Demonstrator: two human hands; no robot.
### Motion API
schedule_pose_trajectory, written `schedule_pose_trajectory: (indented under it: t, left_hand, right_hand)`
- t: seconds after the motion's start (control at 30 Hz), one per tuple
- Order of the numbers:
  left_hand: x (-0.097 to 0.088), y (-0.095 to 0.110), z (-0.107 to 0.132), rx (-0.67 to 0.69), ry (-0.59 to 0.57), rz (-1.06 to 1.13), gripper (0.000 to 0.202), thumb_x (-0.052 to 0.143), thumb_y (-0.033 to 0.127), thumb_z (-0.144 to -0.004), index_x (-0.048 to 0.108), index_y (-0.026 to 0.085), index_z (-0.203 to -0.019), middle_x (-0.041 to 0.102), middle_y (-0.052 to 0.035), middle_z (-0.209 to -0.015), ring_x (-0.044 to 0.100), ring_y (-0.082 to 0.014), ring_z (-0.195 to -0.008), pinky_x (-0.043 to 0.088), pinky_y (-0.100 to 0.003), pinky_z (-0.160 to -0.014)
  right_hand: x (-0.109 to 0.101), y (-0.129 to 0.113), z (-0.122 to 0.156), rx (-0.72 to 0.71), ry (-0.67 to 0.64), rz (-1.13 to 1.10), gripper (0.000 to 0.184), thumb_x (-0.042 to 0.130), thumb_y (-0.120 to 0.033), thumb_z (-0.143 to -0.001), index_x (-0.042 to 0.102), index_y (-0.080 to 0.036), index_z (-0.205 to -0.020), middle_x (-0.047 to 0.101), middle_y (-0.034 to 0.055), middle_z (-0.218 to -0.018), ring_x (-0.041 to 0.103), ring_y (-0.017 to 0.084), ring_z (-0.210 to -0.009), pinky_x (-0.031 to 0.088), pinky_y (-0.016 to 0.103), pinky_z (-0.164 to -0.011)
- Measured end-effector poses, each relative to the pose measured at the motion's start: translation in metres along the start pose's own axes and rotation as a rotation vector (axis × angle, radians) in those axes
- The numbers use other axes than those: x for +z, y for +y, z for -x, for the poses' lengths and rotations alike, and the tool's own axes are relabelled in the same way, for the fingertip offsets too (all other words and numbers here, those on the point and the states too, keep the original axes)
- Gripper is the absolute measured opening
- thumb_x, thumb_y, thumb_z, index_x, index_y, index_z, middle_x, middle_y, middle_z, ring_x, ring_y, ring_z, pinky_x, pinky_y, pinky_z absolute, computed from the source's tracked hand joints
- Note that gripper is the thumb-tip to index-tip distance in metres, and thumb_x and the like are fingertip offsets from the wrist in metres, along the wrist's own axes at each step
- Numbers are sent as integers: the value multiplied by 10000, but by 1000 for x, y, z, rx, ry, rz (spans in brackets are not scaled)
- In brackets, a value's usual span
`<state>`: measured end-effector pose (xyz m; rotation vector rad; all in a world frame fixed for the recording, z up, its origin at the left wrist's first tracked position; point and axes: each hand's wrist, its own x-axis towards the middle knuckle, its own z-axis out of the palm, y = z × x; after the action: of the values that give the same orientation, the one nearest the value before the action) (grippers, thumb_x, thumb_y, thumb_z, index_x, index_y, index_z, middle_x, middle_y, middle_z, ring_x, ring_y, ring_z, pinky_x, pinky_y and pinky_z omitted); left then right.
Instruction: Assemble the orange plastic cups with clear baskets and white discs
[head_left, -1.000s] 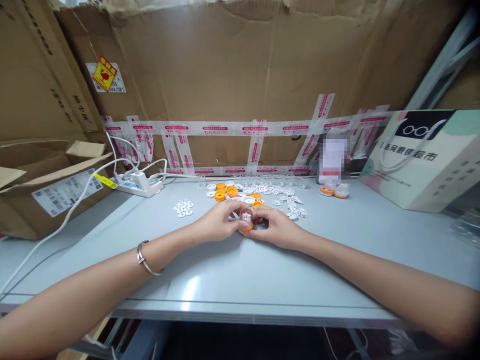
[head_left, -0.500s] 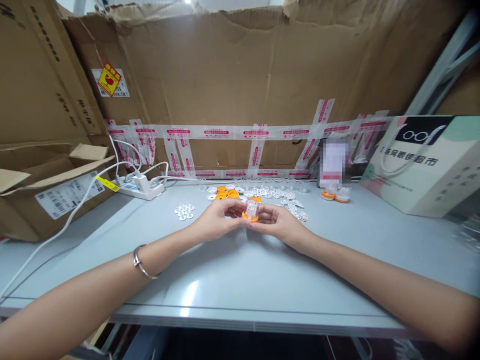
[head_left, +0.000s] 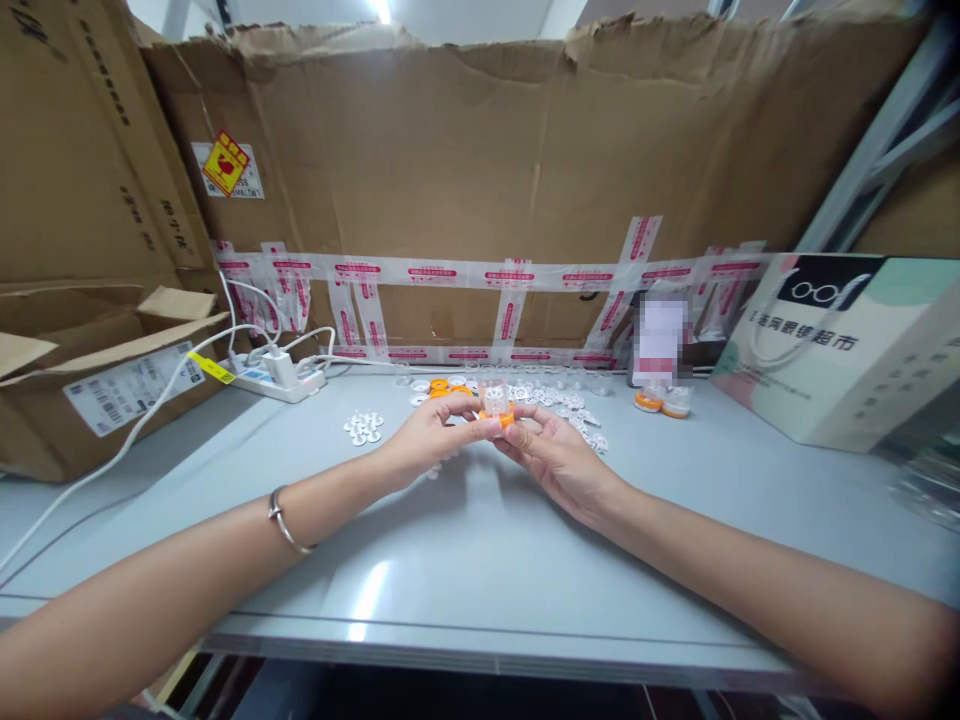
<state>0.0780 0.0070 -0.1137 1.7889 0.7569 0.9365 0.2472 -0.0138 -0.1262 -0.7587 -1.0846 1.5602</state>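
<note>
Both hands are closed on one item, a clear-and-orange piece (head_left: 496, 402), held upright between them with its clear cup uppermost and its orange base below. Small white shapes show within the clear part; their detail is too fine to make out. The piece is over the grey table (head_left: 420, 580), roughly midway between the wrists, with a soft shadow beneath the hands.

The left hand (head_left: 439, 440) grips from the left side: thumb extended flat to the orange base, index finger bent behind, the gap between them filled by the piece. The right hand (head_left: 559, 458) meets it from the right, thumb tip against the base and fingers partly curled; how far the fingers reach behind the piece cannot be told. A metal bracelet (head_left: 277, 515) is worn on the left wrist.

Beyond the hands lie orange rings (head_left: 448, 387), partly hidden, and, to their right, a spread of white parts (head_left: 570, 402). A cluster of white pegs (head_left: 364, 429) lies left of the left hand. Two orange-based units (head_left: 662, 402) stand side by side near the bag (head_left: 832, 370).
</note>
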Motion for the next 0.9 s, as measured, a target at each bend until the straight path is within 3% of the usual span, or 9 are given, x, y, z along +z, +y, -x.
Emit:
schedule_pose_trajectory:
  t: [0.23,0.47,0.73,0.9]
  left_hand:
    - [4,1,1,63,-52,104,193,575,354,-793,671,209,-878,645,-32,-943,543,-183,-978,377,-320,-912]
    - [3,0,1,74,-89,161,244,570,315,-809,658,217,-1014,646,-41,-1000,536,-173,-985,369,-307,-889]
    - [2,3,2,70,-115,167,210,575,311,-806,672,215,-966,655,-31,-958,550,-168,-954,388,-292,-864]
    - [1,2,2,60,-68,87,223,570,328,-807,670,220,-974,642,-34,-1009,538,-175,-990,374,-315,-907]
  right_hand:
    - [0,1,2,8,-61,-99,376,796,-218,-587,504,-192,-823,658,-13,-773,621,117,-811,404,327,-967]
    - [3,-2,3,61,-118,-145,380,784,-232,-606,529,-176,-882,630,-9,-806,611,108,-820,457,266,-904]
    - [0,0,3,61,-154,-171,360,764,-248,-639,523,-174,-895,632,7,-856,616,101,-830,484,237,-865]
    - [-2,0,1,46,-148,-167,347,748,-218,-662,510,-186,-913,647,0,-852,626,93,-820,480,240,-872]
